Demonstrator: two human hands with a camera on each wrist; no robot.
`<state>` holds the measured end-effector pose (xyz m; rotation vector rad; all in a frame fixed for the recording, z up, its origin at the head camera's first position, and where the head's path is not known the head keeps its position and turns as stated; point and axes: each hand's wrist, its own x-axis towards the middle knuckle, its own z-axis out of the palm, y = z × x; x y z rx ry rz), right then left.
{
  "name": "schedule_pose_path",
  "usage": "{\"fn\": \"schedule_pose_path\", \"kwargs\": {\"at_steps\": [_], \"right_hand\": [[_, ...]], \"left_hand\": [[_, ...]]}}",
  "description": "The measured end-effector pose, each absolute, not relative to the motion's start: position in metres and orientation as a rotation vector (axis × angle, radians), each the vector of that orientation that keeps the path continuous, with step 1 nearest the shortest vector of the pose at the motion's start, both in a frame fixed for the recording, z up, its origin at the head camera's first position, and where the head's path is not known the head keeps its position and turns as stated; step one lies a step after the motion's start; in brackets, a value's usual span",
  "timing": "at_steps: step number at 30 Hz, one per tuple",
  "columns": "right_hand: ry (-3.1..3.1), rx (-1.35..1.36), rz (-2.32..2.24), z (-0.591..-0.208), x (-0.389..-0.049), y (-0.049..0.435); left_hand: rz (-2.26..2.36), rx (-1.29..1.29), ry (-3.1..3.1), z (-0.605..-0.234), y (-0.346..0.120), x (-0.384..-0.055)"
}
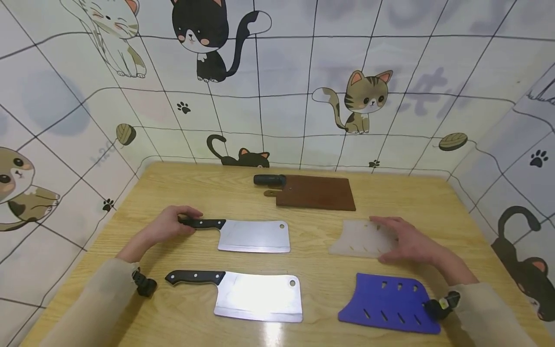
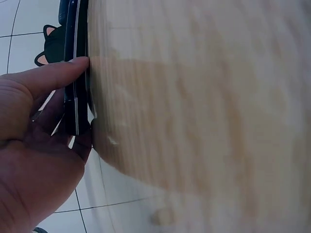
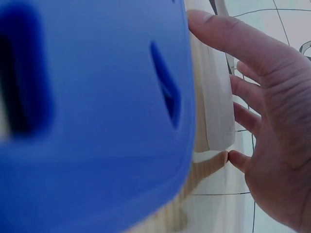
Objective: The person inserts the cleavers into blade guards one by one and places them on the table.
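Note:
Two cleavers with black riveted handles lie on the left half of the table, blades to the right. My left hand [image 1: 171, 225] pinches the handle end of the farther cleaver [image 1: 253, 236] between thumb and fingers, as the left wrist view confirms. The nearer cleaver [image 1: 257, 296] lies below it, untouched. Over the right end of a translucent white slotted blade guard [image 1: 357, 238], my right hand [image 1: 409, 243] is spread, its thumb by the near edge and fingertips at the guard. Closer to me, under the right wrist, lies a blue slotted blade guard [image 1: 386, 301].
At the back of the wooden table [image 1: 208, 188] lies a brown rectangular piece [image 1: 318, 193] with a thick black handle [image 1: 269, 180] and a small tab on its left. A wall covering [image 1: 286, 111] printed with cartoon cats rises behind the table and at both sides.

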<state>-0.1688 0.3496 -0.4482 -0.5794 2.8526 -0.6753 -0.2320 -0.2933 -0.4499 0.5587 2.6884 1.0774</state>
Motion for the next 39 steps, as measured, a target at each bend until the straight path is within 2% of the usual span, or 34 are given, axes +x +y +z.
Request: {"fn": "schedule_pose_path", "kwargs": {"at_steps": [18,29,39], "right_hand": [[2.940,-0.570,-0.604,-0.438,-0.170,0.345],[2.938,-0.696,-0.674,-0.427,-0.167,0.331],[2.936,-0.780,-0.758,-0.425,-0.166,0.320]], "left_hand": [[1.200,0.600,2.510,-0.436,-0.283,-0.230],[1.198,0.662,2.492,-0.440,-0.277,-0.231],[1.369,0.520,2.438,-0.435,-0.262,-0.232]]}}
